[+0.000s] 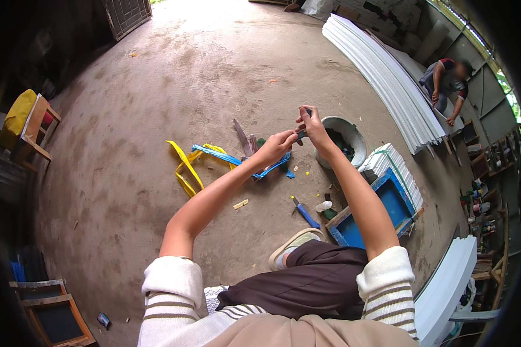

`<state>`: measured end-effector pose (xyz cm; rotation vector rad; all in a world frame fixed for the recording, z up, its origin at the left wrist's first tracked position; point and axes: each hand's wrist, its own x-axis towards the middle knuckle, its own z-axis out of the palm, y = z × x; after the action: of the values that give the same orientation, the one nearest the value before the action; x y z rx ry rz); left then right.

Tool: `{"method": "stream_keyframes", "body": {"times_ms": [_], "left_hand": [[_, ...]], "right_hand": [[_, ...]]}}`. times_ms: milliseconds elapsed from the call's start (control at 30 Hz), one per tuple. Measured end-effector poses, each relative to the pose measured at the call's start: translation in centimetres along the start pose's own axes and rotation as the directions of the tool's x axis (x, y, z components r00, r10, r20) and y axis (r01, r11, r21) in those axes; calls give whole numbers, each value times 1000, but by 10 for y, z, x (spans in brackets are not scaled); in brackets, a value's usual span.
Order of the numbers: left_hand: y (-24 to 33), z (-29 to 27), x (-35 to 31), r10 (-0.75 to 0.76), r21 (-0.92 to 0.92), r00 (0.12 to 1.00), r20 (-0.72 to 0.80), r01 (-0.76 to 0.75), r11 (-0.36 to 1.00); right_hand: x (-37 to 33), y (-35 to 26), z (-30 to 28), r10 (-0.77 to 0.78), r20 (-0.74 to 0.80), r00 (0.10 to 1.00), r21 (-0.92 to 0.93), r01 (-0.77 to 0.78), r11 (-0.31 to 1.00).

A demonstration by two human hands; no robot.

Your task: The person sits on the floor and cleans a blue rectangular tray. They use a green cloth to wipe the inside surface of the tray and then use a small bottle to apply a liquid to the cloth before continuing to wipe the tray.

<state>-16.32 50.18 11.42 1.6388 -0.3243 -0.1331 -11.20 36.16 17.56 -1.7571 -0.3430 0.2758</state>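
In front of me, my left hand (276,148) and my right hand (315,129) are raised close together, both closed. Between their fingers runs a short dark strip (301,135), and its exact kind is too small to make out. Another dark bit pokes up by my right fingertips. Beyond and below my left hand, a blue strap (217,152) and a yellow strap (185,169) lie loosely on the floor. Just right of my right hand stands a grey bucket (358,134) with dark pieces inside. A blue-handled tool (308,214) rests near my sandal (295,246).
A blue frame (400,199) leans by a tied white stack (382,161) on the right. Long white panels (382,81) extend behind it, where another person (446,87) works. At left stand a wooden chair (36,130) and a wooden frame (55,312). A small white bottle (323,206) lies nearby.
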Motion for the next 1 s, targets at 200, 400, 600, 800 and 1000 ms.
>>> {"method": "stream_keyframes", "body": {"times_ms": [200, 400, 600, 800, 1000], "left_hand": [[-32, -42, -42, 66, 802, 997, -29, -16, 597], [-52, -34, 2, 192, 942, 980, -56, -12, 335], [-6, 93, 75, 206, 719, 944, 256, -329, 612], [-14, 267, 149, 213, 478, 828, 519, -487, 731], [-82, 374, 220, 374, 409, 813, 446, -557, 723]], "right_hand": [[-13, 44, -65, 350, 89, 932, -584, -236, 777], [-32, 47, -142, 388, 99, 916, -733, -196, 651], [-118, 84, -268, 290, -319, 902, -458, -414, 787], [-220, 202, -345, 351, -761, 545, 35, -506, 862], [-208, 272, -333, 407, -747, 526, 380, -165, 910]]}}
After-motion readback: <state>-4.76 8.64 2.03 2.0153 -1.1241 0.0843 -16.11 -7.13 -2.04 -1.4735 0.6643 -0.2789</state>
